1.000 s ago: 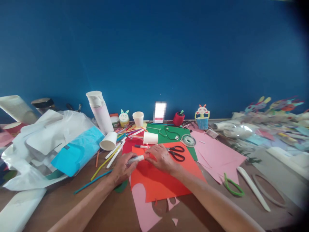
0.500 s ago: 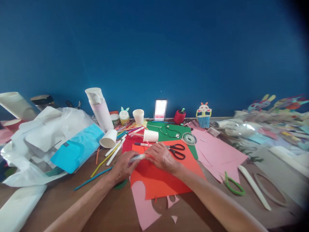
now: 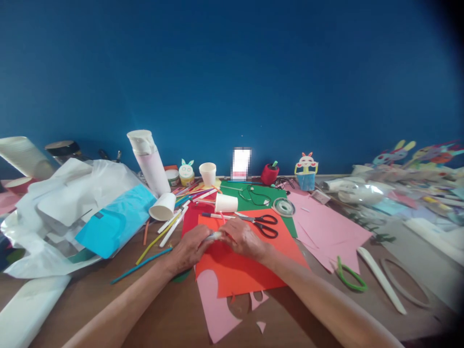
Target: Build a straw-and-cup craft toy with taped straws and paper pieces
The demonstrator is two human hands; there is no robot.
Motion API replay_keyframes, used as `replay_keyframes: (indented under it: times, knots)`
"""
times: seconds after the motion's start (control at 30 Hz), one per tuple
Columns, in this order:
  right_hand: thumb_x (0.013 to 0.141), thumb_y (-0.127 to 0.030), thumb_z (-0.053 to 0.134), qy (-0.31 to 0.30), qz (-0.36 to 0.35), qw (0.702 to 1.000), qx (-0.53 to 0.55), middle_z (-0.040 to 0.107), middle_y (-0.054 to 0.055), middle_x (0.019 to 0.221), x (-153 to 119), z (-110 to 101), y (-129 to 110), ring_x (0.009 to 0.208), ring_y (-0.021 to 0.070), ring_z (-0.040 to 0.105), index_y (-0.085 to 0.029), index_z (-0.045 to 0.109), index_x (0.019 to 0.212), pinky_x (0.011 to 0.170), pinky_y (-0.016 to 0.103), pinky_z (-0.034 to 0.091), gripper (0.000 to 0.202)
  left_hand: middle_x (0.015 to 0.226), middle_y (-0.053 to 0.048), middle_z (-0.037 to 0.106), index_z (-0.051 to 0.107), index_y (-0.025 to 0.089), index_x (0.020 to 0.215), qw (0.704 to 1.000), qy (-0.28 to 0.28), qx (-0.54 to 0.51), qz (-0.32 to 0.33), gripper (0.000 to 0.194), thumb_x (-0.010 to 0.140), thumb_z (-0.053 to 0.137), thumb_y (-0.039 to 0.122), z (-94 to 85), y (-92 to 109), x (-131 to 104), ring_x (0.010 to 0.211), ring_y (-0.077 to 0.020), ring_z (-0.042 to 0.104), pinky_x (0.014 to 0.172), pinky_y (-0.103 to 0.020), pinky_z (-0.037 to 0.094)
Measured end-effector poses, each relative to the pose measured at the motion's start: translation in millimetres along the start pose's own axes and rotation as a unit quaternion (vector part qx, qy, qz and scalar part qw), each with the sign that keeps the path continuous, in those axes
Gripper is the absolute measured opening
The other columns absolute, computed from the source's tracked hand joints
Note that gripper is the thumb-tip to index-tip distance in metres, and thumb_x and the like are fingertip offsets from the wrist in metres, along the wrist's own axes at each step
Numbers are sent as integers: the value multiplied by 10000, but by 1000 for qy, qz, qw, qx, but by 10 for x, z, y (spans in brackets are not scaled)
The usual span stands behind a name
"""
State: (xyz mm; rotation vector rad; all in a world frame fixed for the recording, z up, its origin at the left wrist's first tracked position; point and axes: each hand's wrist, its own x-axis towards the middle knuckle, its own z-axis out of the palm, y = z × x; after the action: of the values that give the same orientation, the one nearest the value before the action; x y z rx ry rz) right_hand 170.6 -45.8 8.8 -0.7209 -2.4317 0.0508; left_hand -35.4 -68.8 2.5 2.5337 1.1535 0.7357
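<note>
Both my hands meet over an orange-red paper sheet [image 3: 253, 270]. My left hand [image 3: 192, 246] is closed on a pale, pen-like tube [image 3: 215, 236], whose whitish end shows between the hands. The fingers of my right hand [image 3: 242, 238] are curled at the tube's other end; their tips are hidden, so what they grip is unclear. A thin pink strip [image 3: 222, 218] rises just beyond these fingers. Black-handled scissors [image 3: 266, 224] lie to the right of my right hand. Beyond both hands, a white pen with a dark end [image 3: 215, 215] and a white paper cup on its side [image 3: 226, 203] rest on the papers.
Pipe cleaners and white sticks [image 3: 174, 227] lie left of my hands, near another tipped cup [image 3: 162, 207]. A plastic bag [image 3: 54, 237] fills the left side. Tape roll [image 3: 284, 207], pink sheets [image 3: 326, 229] and a green pipe-cleaner loop [image 3: 351, 280] are on the right. Cut pink paper [image 3: 213, 309] lies in front.
My left hand has slid slightly right and the right hand's fingers have drawn in, so the hands are closer together and less of the tube shows.
</note>
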Motion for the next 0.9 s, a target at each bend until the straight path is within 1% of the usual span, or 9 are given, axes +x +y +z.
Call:
replay_keyframes:
  times: [0.17, 0.23, 0.3, 0.37, 0.47, 0.57, 0.63, 0.73, 0.9]
  knots:
    - [896, -273, 400, 16, 17, 999, -21, 602, 68, 801, 13, 2, -26, 771, 165, 529, -157, 544, 919, 701, 292, 370, 187, 771, -51, 538, 534, 162, 850, 1000, 28, 2, -1, 237, 886, 343, 298, 15, -19, 23, 731, -160, 507, 664, -276, 418]
    - [897, -294, 400, 25, 30, 999, -33, 604, 67, 813, 27, -1, -35, 772, 166, 533, -165, 546, 909, 703, 293, 366, 194, 838, -69, 571, 549, 167, 932, 998, 53, -11, -5, 232, 868, 384, 318, 12, -30, 33, 793, -178, 536, 706, -296, 436]
    - [895, -308, 404, 29, 36, 998, -35, 609, 64, 811, 35, -4, -24, 765, 166, 537, -170, 547, 899, 699, 294, 367, 200, 1000, -104, 576, 495, 178, 1111, 997, 77, -18, -11, 334, 835, 447, 360, -3, -33, 34, 926, -216, 537, 793, -343, 437]
    - [892, -319, 412, 41, 45, 998, -20, 616, 66, 812, 33, -7, 20, 765, 168, 539, -170, 552, 914, 695, 292, 373, 206, 1169, -139, 512, 360, 188, 1267, 995, 100, -8, -23, 534, 798, 503, 399, -27, -32, 16, 1071, -258, 479, 892, -407, 395]
    - [885, -325, 423, 103, 103, 989, 26, 617, 65, 834, 10, -21, 148, 781, 170, 540, -174, 555, 948, 704, 287, 386, 210, 1266, -158, 438, 281, 179, 1317, 989, 137, 13, -53, 632, 782, 524, 409, -57, -37, -33, 1174, -288, 397, 962, -450, 334]
    - [884, -337, 408, 196, 195, 960, 51, 605, 58, 836, -24, -49, 325, 794, 168, 543, -175, 551, 946, 718, 279, 404, 224, 1256, -155, 446, 301, 162, 1303, 984, 161, 7, -74, 602, 789, 516, 390, -58, -51, -67, 1159, -277, 417, 950, -430, 358]
    - [881, -359, 393, 226, 253, 940, 35, 606, 58, 847, -52, -72, 452, 788, 170, 548, -172, 551, 938, 708, 278, 409, 251, 1229, -147, 469, 347, 162, 1274, 985, 158, 10, -68, 542, 799, 504, 371, -47, -54, -66, 1141, -265, 432, 949, -420, 361]
    - [870, -386, 384, 203, 339, 917, -49, 621, 50, 823, -108, -105, 628, 745, 175, 554, -170, 557, 947, 662, 280, 391, 287, 1166, -131, 512, 467, 166, 1173, 991, 124, 27, -32, 392, 817, 478, 330, -32, -43, -42, 1111, -251, 451, 943, -400, 366]
    - [823, -368, 471, 148, 377, 906, -120, 624, 33, 713, -194, -110, 793, 705, 193, 543, -196, 585, 821, 681, 313, 327, 206, 1047, -103, 556, 569, 167, 1014, 995, 98, 26, 2, 230, 828, 469, 259, -23, -13, -14, 991, -206, 509, 863, -337, 415]
